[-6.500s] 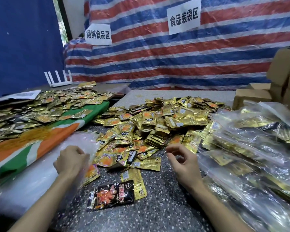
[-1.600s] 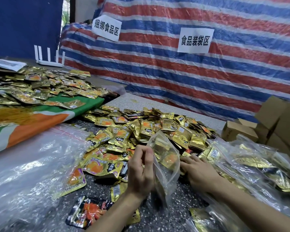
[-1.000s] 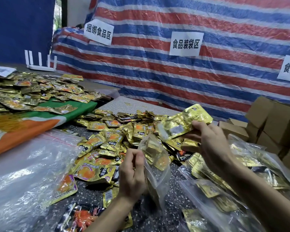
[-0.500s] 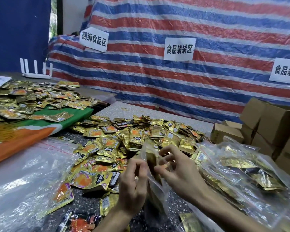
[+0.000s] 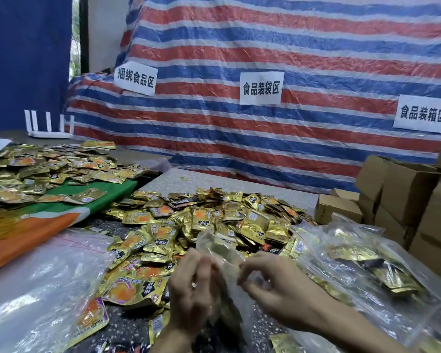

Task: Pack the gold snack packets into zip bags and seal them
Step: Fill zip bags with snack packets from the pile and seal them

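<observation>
**A zip bag pinched at the top by both hands**

In the head view, a clear zip bag (image 5: 223, 250) is held up over the near part of the surface (image 5: 239, 184). Its top is pinched by the left hand (image 5: 191, 286) on one side and by the right hand (image 5: 273, 284) on the other. The left fingers (image 5: 197, 258) are curled in and pressed on the plastic. The right fingers (image 5: 252, 261) are curled too, and their tips are closed on the bag's edge. The two hands are kept close together, with only the bag between them. Gold is seen through the plastic, but how many packets are inside cannot be told. Whether the zip is shut cannot be told either.

Just behind the bag, a big pile of gold packets (image 5: 214, 220) is spread over the surface. To the right, full bags (image 5: 362, 261) are heaped up just beside the right arm. To the left, empty bags (image 5: 36, 289) are laid in a stack. Behind them, a green and orange cloth (image 5: 61, 220) is covered by a second pile (image 5: 49, 169) of gold packets. Brown boxes (image 5: 405, 194) are stacked at the far right. A striped sheet (image 5: 265, 47) is hung at the back, and three white signs (image 5: 261, 88) are stuck on it.
</observation>
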The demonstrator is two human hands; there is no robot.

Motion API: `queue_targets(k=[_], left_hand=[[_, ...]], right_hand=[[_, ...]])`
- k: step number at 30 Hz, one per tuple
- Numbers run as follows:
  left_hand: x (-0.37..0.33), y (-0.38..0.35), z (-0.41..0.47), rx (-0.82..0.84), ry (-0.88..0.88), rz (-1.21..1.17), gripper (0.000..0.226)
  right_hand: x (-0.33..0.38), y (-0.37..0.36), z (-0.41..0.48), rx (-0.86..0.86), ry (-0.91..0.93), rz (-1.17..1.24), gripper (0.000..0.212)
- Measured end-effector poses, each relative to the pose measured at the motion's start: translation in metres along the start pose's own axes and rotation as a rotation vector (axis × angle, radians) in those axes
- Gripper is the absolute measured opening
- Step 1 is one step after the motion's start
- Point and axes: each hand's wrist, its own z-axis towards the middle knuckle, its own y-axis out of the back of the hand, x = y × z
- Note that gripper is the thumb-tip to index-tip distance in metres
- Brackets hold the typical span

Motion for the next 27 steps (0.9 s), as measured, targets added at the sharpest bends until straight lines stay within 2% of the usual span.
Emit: queue_targets(k=[3,4,7,11,15,20,24,27], left_hand=[[0.007,0.006,0.011,-0.158,0.145,0.019,0.011],[0.01,0.008,0.013,-0.159,0.229,0.016,0.005],[0.014,0.007,0.015,0.043,0.433,-0.17,0.013],[0.004,0.006,0.015,0.199,0.397,-0.217,0.029],[0.008,0.012,0.02,0.175,0.38,-0.167,0.022],[0.012,0.019,0.027,0.181,0.419,-0.091,0.016],[-0.001,0.02,0.047,0.246,0.327,0.022,0.022],[-0.019,0.02,0.065,0.278,0.231,0.08,0.025]], right_hand=[[-0.008,0.007,-0.004,-0.046,-0.064,0.131,0.016],[-0.011,0.008,-0.005,-0.076,-0.064,0.168,0.015],[-0.019,0.012,-0.009,-0.128,-0.082,0.264,0.012],[-0.026,0.019,-0.013,-0.178,-0.169,0.305,0.004],[-0.033,0.028,-0.021,-0.263,-0.224,0.3,0.012],[-0.039,0.044,-0.034,-0.261,-0.235,0.333,0.022],[-0.04,0.056,-0.033,-0.298,-0.195,0.371,0.022],[-0.047,0.063,-0.03,-0.272,-0.23,0.368,0.016]])
